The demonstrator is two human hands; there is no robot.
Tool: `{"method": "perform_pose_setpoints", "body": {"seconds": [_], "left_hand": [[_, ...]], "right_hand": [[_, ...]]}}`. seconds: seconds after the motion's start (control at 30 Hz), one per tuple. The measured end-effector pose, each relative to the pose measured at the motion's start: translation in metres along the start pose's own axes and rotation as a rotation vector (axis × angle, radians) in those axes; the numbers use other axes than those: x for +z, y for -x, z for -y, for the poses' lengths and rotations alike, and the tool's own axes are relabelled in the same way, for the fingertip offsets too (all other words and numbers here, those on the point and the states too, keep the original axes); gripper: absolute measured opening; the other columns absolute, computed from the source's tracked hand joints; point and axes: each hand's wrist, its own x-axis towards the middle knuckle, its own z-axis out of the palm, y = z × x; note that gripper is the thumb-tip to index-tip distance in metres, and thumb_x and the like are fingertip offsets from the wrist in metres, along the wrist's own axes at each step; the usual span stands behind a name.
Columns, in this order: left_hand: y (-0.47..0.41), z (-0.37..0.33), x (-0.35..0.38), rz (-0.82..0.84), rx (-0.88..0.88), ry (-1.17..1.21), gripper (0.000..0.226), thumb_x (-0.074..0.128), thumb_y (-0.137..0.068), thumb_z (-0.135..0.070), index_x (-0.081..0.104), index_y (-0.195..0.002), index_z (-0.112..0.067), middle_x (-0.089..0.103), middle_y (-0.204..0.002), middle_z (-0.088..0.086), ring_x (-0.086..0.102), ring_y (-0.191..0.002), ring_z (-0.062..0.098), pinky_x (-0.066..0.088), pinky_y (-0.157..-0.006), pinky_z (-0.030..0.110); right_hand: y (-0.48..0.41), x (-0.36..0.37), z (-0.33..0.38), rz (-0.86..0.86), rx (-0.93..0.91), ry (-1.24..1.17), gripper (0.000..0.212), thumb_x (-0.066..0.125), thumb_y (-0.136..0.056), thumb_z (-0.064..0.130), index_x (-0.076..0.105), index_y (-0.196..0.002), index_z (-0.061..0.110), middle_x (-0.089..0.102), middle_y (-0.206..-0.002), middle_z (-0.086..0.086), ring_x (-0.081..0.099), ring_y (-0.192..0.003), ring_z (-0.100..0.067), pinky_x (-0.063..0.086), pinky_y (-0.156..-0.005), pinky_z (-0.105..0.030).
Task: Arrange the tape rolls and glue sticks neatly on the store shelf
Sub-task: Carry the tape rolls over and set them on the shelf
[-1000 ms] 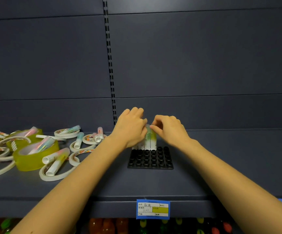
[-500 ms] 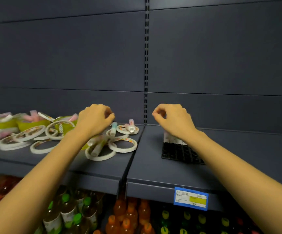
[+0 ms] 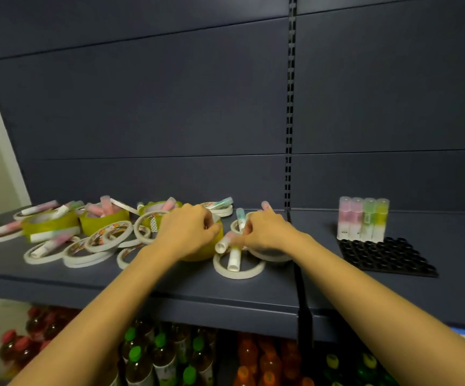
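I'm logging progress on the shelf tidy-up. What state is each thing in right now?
Four glue sticks: upright in a row at the black tray's back edge.
Black tray: flat on the shelf, its other holes unfilled.
Loose glue sticks: lying among the rolls.
Tape rolls: scattered, overlapping.
Left hand: on a yellow tape roll.
Right hand: grip closing on a lying glue stick.

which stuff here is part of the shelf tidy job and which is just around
Job: loose glue sticks, white tape rings, yellow tape rolls, black holder tray, four upright glue sticks.
Around: drink bottles below, blue price tag.
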Motion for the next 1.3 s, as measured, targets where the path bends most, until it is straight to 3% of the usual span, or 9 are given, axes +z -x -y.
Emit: {"method": "perform_pose_setpoints", "body": {"seconds": [0.17,0.27,0.33,0.47,0.57,0.67,0.77,1.1,1.3], "left_hand": [[-0.002,0.012,0.002,0.012,0.070,0.057,0.029,0.050,-0.090,-0.043,0.066,-0.080,-0.021,0.060,-0.074,-0.003,0.054,-0.078,0.015,0.048,-0.069,0.031],[-0.004,0.011,0.003,0.015,0.124,0.059,0.028,0.049,-0.090,-0.041,0.062,-0.074,-0.022,0.063,-0.078,-0.001,0.053,-0.072,0.014,0.047,-0.075,0.032],[-0.005,0.007,0.004,0.019,0.151,0.087,0.026,0.050,-0.089,-0.040,0.063,-0.077,-0.022,0.060,-0.077,-0.002,0.052,-0.072,0.012,0.040,-0.060,0.025],[-0.011,-0.004,0.007,0.038,0.231,0.105,0.020,0.051,-0.089,-0.034,0.063,-0.081,-0.021,0.059,-0.077,-0.004,0.055,-0.073,0.013,0.039,-0.058,0.024],[-0.017,-0.016,0.011,0.134,0.386,0.113,0.018,0.055,-0.087,-0.028,0.068,-0.098,-0.022,0.065,-0.095,-0.002,0.060,-0.091,0.018,0.050,-0.074,0.030],[-0.019,-0.030,0.019,0.278,0.559,0.090,0.028,0.061,-0.086,-0.031,0.066,-0.112,-0.025,0.060,-0.112,-0.002,0.056,-0.101,0.017,0.045,-0.081,0.028],[-0.022,-0.040,0.027,0.311,0.647,0.035,0.028,0.062,-0.086,-0.034,0.067,-0.111,-0.025,0.057,-0.115,0.000,0.052,-0.106,0.019,0.046,-0.084,0.033],[-0.033,-0.072,0.002,0.135,0.718,-0.024,0.023,0.065,-0.080,-0.047,0.070,-0.098,-0.033,0.059,-0.105,-0.007,0.055,-0.100,0.017,0.042,-0.075,0.028],[-0.032,-0.116,-0.011,0.040,0.778,-0.040,0.026,0.058,-0.086,-0.046,0.068,-0.107,-0.037,0.059,-0.100,-0.012,0.051,-0.098,0.011,0.037,-0.068,0.024]], "right_hand": [[-0.005,0.012,0.015,-0.024,0.094,0.105,0.065,0.039,-0.089,0.063,0.060,-0.119,0.010,0.050,-0.138,-0.010,0.020,-0.143,-0.027,0.009,-0.117,-0.039],[-0.006,0.017,0.019,-0.096,0.141,0.032,0.062,0.048,-0.085,0.060,0.057,-0.124,0.012,0.040,-0.147,-0.008,0.020,-0.143,-0.023,0.021,-0.113,-0.036],[-0.006,0.015,0.020,-0.151,0.195,-0.081,0.054,0.055,-0.083,0.055,0.060,-0.117,0.014,0.034,-0.150,-0.005,0.028,-0.140,-0.023,0.035,-0.099,-0.035],[0.000,-0.008,0.009,-0.268,0.241,-0.347,0.027,0.060,-0.082,0.037,0.056,-0.067,0.016,0.069,-0.108,-0.007,0.058,-0.085,-0.021,0.045,-0.072,-0.033],[0.019,-0.034,-0.005,-0.399,0.263,-0.472,0.024,0.062,-0.084,0.032,0.059,-0.063,0.021,0.071,-0.077,-0.003,0.066,-0.088,-0.018,0.049,-0.079,-0.030],[0.040,-0.049,-0.021,-0.535,0.297,-0.535,0.017,0.063,-0.085,0.030,0.058,-0.069,0.023,0.074,-0.086,-0.006,0.068,-0.092,-0.018,0.049,-0.091,-0.035],[0.061,-0.054,-0.036,-0.616,0.321,-0.556,0.017,0.063,-0.086,0.031,0.058,-0.072,0.022,0.073,-0.085,-0.005,0.068,-0.086,-0.014,0.050,-0.084,-0.032],[0.127,-0.075,-0.113,-0.842,0.401,-0.487,0.017,0.064,-0.086,0.029,0.061,-0.092,0.014,0.071,-0.085,-0.005,0.068,-0.089,-0.020,0.052,-0.090,-0.045],[0.131,-0.074,-0.174,-0.847,0.419,-0.332,0.024,0.064,-0.088,0.031,0.059,-0.102,0.012,0.069,-0.098,-0.008,0.065,-0.090,-0.023,0.047,-0.076,-0.030]]}}
